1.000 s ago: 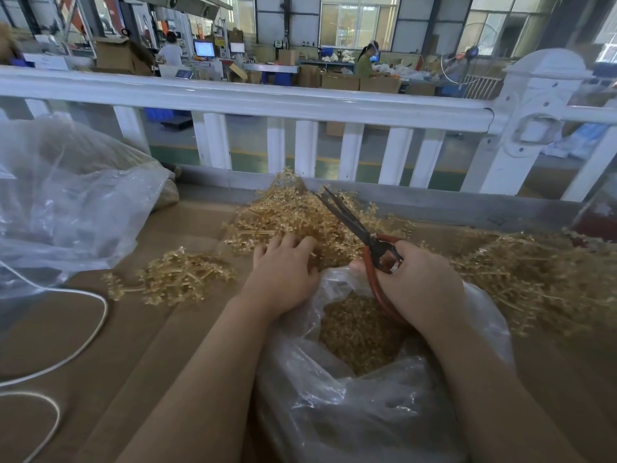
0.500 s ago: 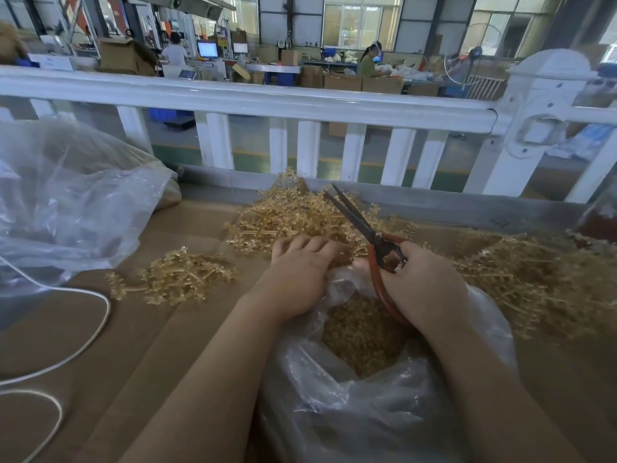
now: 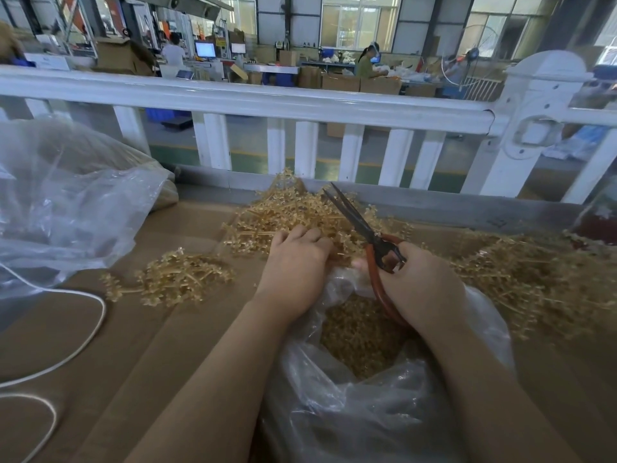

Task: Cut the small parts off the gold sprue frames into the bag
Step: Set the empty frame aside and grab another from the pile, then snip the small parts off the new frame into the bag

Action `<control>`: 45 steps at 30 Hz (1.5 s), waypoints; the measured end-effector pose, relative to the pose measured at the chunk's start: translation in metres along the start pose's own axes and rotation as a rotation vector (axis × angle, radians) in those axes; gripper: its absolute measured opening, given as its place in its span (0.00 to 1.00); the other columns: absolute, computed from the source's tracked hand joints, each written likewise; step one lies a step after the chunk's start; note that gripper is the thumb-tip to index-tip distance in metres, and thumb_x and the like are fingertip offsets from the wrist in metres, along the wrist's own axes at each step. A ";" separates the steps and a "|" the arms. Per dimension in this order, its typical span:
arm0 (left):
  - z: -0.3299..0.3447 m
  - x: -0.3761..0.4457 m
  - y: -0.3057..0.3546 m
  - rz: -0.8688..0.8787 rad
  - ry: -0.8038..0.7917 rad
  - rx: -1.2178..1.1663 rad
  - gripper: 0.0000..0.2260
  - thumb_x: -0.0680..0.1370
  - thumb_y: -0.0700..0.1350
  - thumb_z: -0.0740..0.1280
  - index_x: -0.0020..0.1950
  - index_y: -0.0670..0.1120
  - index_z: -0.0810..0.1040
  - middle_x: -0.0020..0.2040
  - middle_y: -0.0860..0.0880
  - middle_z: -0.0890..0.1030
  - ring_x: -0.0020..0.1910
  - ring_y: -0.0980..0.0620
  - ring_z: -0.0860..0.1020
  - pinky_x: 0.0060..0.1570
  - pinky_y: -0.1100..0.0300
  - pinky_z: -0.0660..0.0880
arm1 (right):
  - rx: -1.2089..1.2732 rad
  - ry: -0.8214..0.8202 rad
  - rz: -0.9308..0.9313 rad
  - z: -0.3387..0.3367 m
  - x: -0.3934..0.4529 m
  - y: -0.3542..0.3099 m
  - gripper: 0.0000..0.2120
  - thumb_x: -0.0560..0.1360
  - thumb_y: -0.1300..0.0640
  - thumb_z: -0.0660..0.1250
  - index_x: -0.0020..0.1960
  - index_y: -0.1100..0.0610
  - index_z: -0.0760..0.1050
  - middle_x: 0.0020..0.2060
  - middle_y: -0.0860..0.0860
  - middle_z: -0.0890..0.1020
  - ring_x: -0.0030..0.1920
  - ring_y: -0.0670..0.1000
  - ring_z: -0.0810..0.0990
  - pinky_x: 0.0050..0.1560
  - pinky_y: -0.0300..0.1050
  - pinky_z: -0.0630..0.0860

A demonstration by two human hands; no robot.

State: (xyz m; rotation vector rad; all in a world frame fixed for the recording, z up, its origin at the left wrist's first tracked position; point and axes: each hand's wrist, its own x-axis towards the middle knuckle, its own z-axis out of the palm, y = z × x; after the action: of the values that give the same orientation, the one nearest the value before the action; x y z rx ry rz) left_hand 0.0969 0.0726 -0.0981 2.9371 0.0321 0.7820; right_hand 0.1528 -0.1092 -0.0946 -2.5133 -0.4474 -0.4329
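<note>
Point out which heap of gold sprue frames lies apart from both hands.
The small heap on the cardboard at left. The left hand reaches into the middle heap; the right heap adjoins the right hand.

1. A brown cardboard-covered table carries everything.
2. 3 heaps of gold sprue frames lie on it: far centre, left and right.
3. An open clear bag sits near.
4. A second plastic bag and a white cord lie left.
</note>
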 end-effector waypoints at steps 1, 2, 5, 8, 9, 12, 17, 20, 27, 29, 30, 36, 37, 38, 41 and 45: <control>0.000 -0.001 0.000 -0.034 0.039 -0.039 0.07 0.81 0.48 0.62 0.54 0.53 0.79 0.55 0.54 0.77 0.58 0.52 0.70 0.58 0.55 0.59 | 0.010 0.015 0.000 0.000 0.000 0.000 0.25 0.69 0.24 0.62 0.38 0.47 0.72 0.30 0.38 0.74 0.33 0.38 0.71 0.30 0.35 0.60; 0.000 -0.001 0.001 -0.068 0.081 -0.099 0.04 0.81 0.48 0.63 0.53 0.52 0.78 0.54 0.54 0.77 0.57 0.52 0.70 0.58 0.54 0.61 | 0.021 0.030 0.001 -0.001 0.000 -0.001 0.25 0.70 0.25 0.62 0.37 0.47 0.71 0.29 0.39 0.74 0.33 0.38 0.71 0.30 0.35 0.61; -0.007 -0.002 0.004 -0.196 0.207 -0.384 0.03 0.82 0.45 0.63 0.48 0.51 0.73 0.48 0.56 0.77 0.49 0.55 0.74 0.52 0.55 0.70 | 0.091 0.021 0.023 -0.004 0.000 -0.002 0.23 0.68 0.24 0.64 0.35 0.43 0.69 0.30 0.37 0.74 0.33 0.37 0.69 0.32 0.33 0.61; -0.018 0.001 0.003 -0.432 0.360 -0.822 0.06 0.83 0.44 0.62 0.47 0.53 0.71 0.44 0.56 0.79 0.41 0.63 0.78 0.41 0.69 0.74 | 0.138 -0.011 0.017 -0.006 0.000 -0.003 0.23 0.64 0.22 0.64 0.36 0.40 0.68 0.31 0.34 0.72 0.34 0.35 0.68 0.34 0.33 0.60; -0.022 0.002 0.001 -0.482 0.407 -0.947 0.07 0.83 0.43 0.62 0.47 0.53 0.71 0.45 0.55 0.80 0.42 0.63 0.79 0.42 0.70 0.74 | 0.140 -0.011 0.011 -0.006 0.001 -0.003 0.23 0.64 0.22 0.64 0.37 0.40 0.70 0.32 0.34 0.72 0.34 0.36 0.69 0.34 0.33 0.60; -0.030 0.004 -0.007 -0.517 0.404 -1.262 0.05 0.84 0.41 0.61 0.48 0.49 0.71 0.52 0.45 0.83 0.50 0.52 0.84 0.50 0.59 0.79 | 0.152 0.001 0.002 -0.006 0.001 -0.003 0.23 0.65 0.23 0.65 0.40 0.42 0.72 0.32 0.35 0.75 0.35 0.38 0.72 0.34 0.33 0.61; -0.034 0.002 -0.013 -0.383 0.362 -1.326 0.05 0.82 0.36 0.63 0.48 0.45 0.74 0.50 0.43 0.83 0.51 0.50 0.81 0.54 0.59 0.76 | 0.326 0.020 0.021 -0.008 0.001 -0.007 0.23 0.64 0.26 0.67 0.36 0.46 0.77 0.32 0.32 0.80 0.36 0.35 0.78 0.33 0.35 0.66; -0.033 0.001 -0.008 -0.320 0.277 -1.326 0.06 0.81 0.35 0.64 0.47 0.44 0.75 0.47 0.47 0.84 0.47 0.56 0.81 0.50 0.64 0.74 | 0.471 0.002 0.014 -0.008 0.002 -0.011 0.17 0.65 0.32 0.71 0.37 0.45 0.79 0.35 0.30 0.80 0.40 0.34 0.79 0.35 0.36 0.70; -0.024 -0.003 0.004 -0.192 0.065 -1.085 0.05 0.78 0.37 0.71 0.44 0.45 0.79 0.41 0.51 0.82 0.44 0.54 0.80 0.51 0.58 0.76 | 0.826 0.048 0.054 -0.013 0.001 -0.017 0.16 0.62 0.37 0.76 0.43 0.45 0.83 0.38 0.38 0.85 0.41 0.39 0.83 0.40 0.30 0.75; -0.020 -0.004 0.007 -0.123 0.033 -0.919 0.05 0.77 0.38 0.72 0.43 0.47 0.80 0.41 0.56 0.82 0.45 0.57 0.80 0.52 0.59 0.75 | 0.850 0.044 0.072 -0.013 0.002 -0.018 0.17 0.61 0.36 0.76 0.42 0.47 0.84 0.37 0.41 0.86 0.40 0.40 0.84 0.40 0.32 0.77; -0.019 -0.004 0.008 -0.074 0.030 -0.848 0.05 0.76 0.39 0.72 0.42 0.48 0.81 0.41 0.57 0.82 0.45 0.58 0.80 0.52 0.59 0.75 | 0.831 0.027 0.094 -0.011 0.003 -0.017 0.15 0.63 0.39 0.78 0.41 0.48 0.84 0.37 0.43 0.86 0.39 0.43 0.84 0.42 0.36 0.78; -0.013 -0.003 0.009 0.074 0.028 -0.552 0.06 0.73 0.43 0.76 0.43 0.53 0.83 0.48 0.62 0.83 0.69 0.58 0.73 0.74 0.45 0.57 | 0.754 -0.003 0.128 -0.002 0.005 -0.013 0.08 0.71 0.54 0.78 0.36 0.48 0.82 0.31 0.41 0.83 0.33 0.39 0.80 0.37 0.35 0.74; -0.013 -0.003 0.010 0.047 0.021 -0.557 0.05 0.73 0.46 0.76 0.42 0.55 0.82 0.48 0.63 0.83 0.70 0.58 0.72 0.74 0.44 0.57 | 0.767 -0.010 0.122 -0.004 0.004 -0.013 0.07 0.71 0.56 0.78 0.37 0.49 0.82 0.31 0.42 0.84 0.33 0.40 0.81 0.39 0.37 0.75; -0.014 -0.004 0.011 -0.007 0.006 -0.602 0.05 0.72 0.52 0.76 0.40 0.56 0.81 0.46 0.63 0.83 0.67 0.57 0.75 0.72 0.43 0.60 | 0.783 -0.020 0.113 -0.006 0.004 -0.013 0.06 0.72 0.57 0.77 0.38 0.50 0.83 0.32 0.44 0.84 0.35 0.41 0.81 0.41 0.40 0.77; -0.019 -0.004 0.015 -0.307 -0.051 -0.885 0.18 0.69 0.67 0.71 0.42 0.52 0.81 0.42 0.56 0.84 0.47 0.55 0.81 0.56 0.47 0.76 | 0.793 -0.060 0.034 -0.010 0.003 -0.015 0.02 0.72 0.57 0.76 0.43 0.52 0.84 0.36 0.46 0.85 0.39 0.44 0.83 0.45 0.40 0.79; -0.026 -0.005 0.008 -0.599 -0.063 -1.170 0.22 0.72 0.63 0.70 0.49 0.45 0.83 0.45 0.49 0.86 0.47 0.50 0.84 0.54 0.51 0.78 | 0.785 -0.109 -0.029 -0.012 0.000 -0.018 0.06 0.72 0.57 0.76 0.41 0.48 0.82 0.37 0.41 0.85 0.40 0.40 0.83 0.42 0.31 0.76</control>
State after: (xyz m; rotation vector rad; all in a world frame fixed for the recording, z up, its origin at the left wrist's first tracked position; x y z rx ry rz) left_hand 0.0798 0.0667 -0.0771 1.6913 0.3106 0.3806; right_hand 0.1436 -0.1016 -0.0771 -1.7713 -0.5625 -0.0901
